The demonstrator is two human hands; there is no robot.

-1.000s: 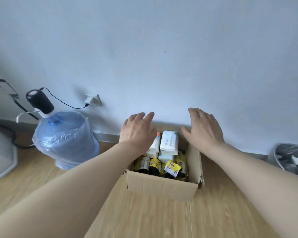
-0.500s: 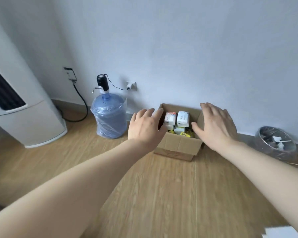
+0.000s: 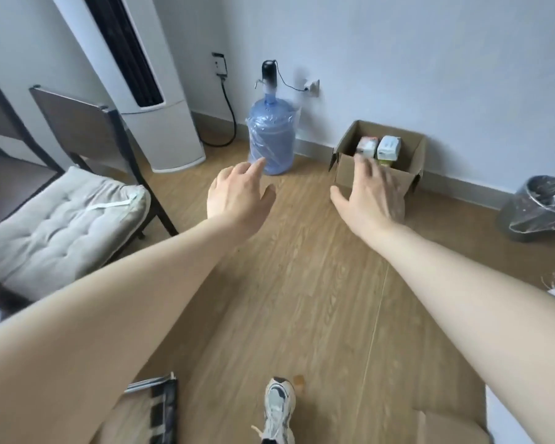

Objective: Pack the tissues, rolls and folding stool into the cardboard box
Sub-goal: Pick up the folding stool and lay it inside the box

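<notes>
Both my hands spread, empty: left hand (image 3: pixel 237 200), right hand (image 3: pixel 374 195) hover short of the open brown cardboard box (image 3: pixel 377 174) against the wall. White tissue packs (image 3: pixel 388 148) inside; probably balancing.

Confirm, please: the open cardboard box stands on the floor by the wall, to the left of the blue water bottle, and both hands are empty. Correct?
Not quite. In the head view the cardboard box stands to the right of the water bottle. The rest holds: left hand and right hand are empty.
</notes>
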